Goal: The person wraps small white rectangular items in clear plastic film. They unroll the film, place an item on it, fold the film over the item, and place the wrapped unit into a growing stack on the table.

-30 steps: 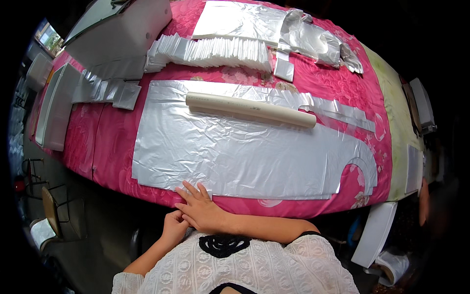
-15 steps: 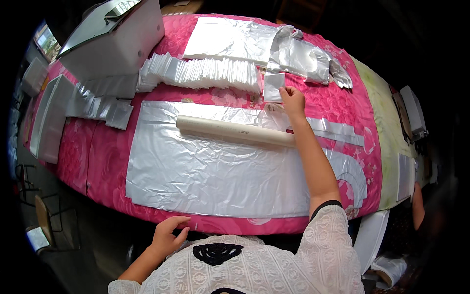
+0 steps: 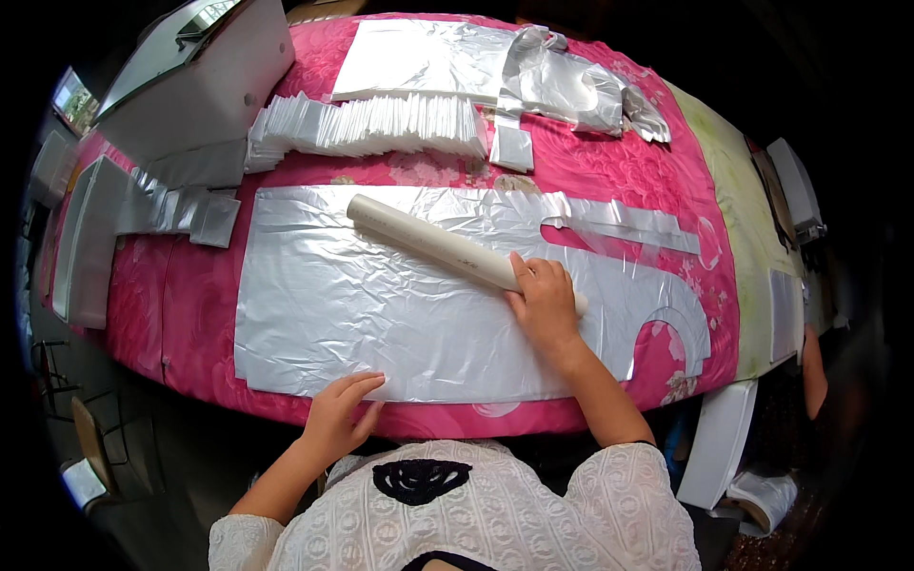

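Silver sheet [image 3: 381, 314] spread flat across pink table [image 3: 143, 314], cream tube [image 3: 447, 249] lying slantwise on top. Right hand [image 3: 545, 305] resting over tube's near end, fingers draped on it, not really clamped. Left hand [image 3: 338, 411] open, fingertips pressing sheet's front edge. White stack [image 3: 371, 126] further back, crumpled foil [image 3: 571, 86] beyond.

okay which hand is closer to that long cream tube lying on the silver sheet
Right. The right hand rests on the near end of the cream tube, touching it. The left hand is apart from it, at the near edge of the silver sheet.
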Tool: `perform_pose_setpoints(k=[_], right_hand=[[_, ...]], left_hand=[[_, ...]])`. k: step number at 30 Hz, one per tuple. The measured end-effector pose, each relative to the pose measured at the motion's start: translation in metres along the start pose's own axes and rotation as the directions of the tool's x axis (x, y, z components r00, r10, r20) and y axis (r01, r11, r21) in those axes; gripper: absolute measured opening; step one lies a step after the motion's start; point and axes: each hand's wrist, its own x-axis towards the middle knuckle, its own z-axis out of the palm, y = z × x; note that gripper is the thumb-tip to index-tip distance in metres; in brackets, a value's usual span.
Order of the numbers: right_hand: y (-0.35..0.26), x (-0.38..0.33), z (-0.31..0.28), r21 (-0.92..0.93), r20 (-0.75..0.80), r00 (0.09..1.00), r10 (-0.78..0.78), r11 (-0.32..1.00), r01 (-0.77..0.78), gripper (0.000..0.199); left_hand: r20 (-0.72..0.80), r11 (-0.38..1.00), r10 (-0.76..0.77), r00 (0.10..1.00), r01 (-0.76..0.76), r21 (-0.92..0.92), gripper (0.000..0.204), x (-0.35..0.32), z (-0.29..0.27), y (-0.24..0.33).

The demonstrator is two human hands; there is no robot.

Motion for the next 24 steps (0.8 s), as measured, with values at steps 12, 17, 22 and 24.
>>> perform_pose_setpoints(k=[12,17,22,24], right_hand=[[0.104,-0.100,-0.019,-0.007,0.033,0.988,0.150,0.989,-0.150,0.049],[0.264,-0.157,-0.058,-0.200,-0.325,0.774,0.544,0.760,-0.618,0.037],[0.242,-0.143,-0.082,-0.134,-0.359,0.711,0.604,0.721,-0.680,0.016],[0.203,-0.129,-0.082,-0.120,-0.457,0.735,0.500,0.785,-0.608,0.011]], left_hand=[[0.123,0.945,0.260,0.958,-0.279,0.173,0.087,0.106,0.111,0.033],[0.243,0.927,0.312,0.918,-0.350,0.132,0.081,0.121,0.125,0.051],[0.288,0.911,0.324,0.901,-0.379,0.161,0.079,0.125,0.128,0.060],[0.250,0.911,0.356,0.900,-0.394,0.121,0.078,0.126,0.129,0.061]])
